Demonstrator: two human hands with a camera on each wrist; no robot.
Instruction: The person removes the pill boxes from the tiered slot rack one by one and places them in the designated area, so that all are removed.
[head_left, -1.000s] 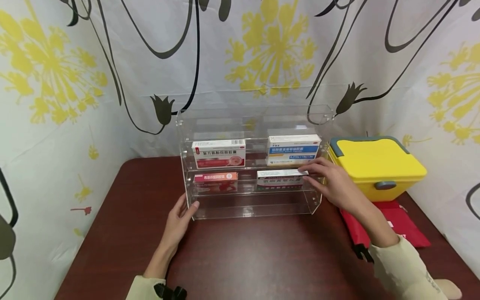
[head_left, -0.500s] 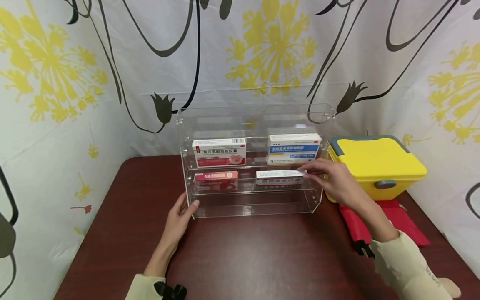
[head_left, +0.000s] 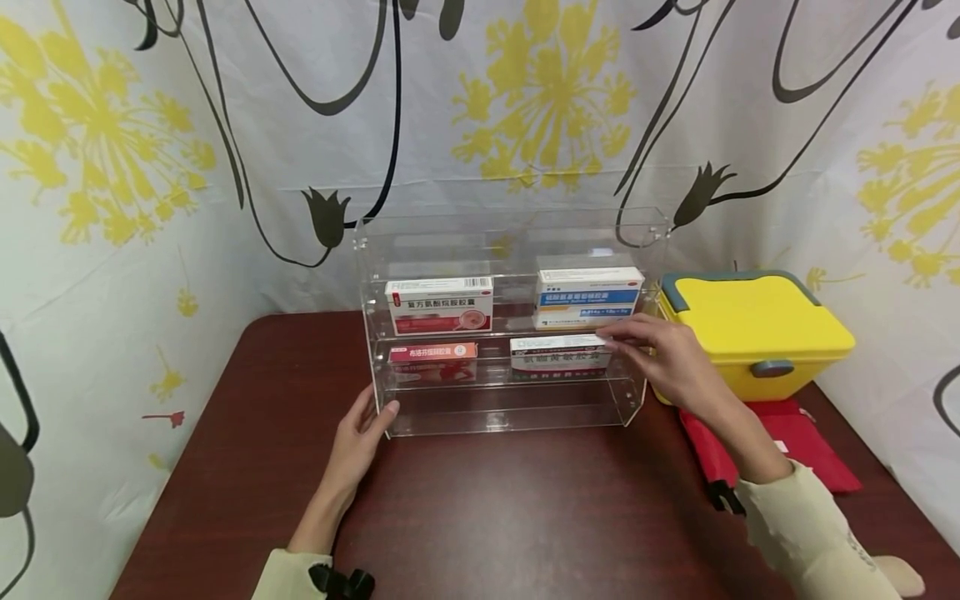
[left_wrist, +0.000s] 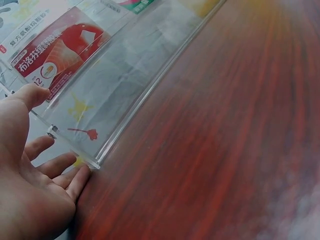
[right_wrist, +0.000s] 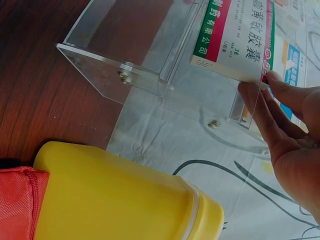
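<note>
A clear acrylic display rack (head_left: pixel 438 423) stands on the dark wooden table. My left hand (head_left: pixel 356 440) holds its left side panel near the bottom, thumb (left_wrist: pixel 34 95) at the front and fingers behind the panel. At the right of the lower shelf is a white medicine box (head_left: pixel 558 360) with green and red bands (right_wrist: pixel 235 37). My right hand (head_left: pixel 663 358) pinches this box's upper right corner between thumb and fingers (right_wrist: pixel 257 107). An orange-red medicine box (head_left: pixel 432 363) sits at the left of the same shelf.
On the shelf above stand a red-and-white medicine box (head_left: pixel 440 307) and a blue-and-white one (head_left: pixel 587 298). A yellow lidded case (head_left: pixel 757 325) is close to the rack's right side. In front of it lies a red pouch (head_left: pixel 813 454). A patterned cloth (head_left: pixel 247 133) hangs behind.
The pinched white box has shifted slightly left, and a little more of its front shows above the shelf lip. My left hand and the rack hold still.
</note>
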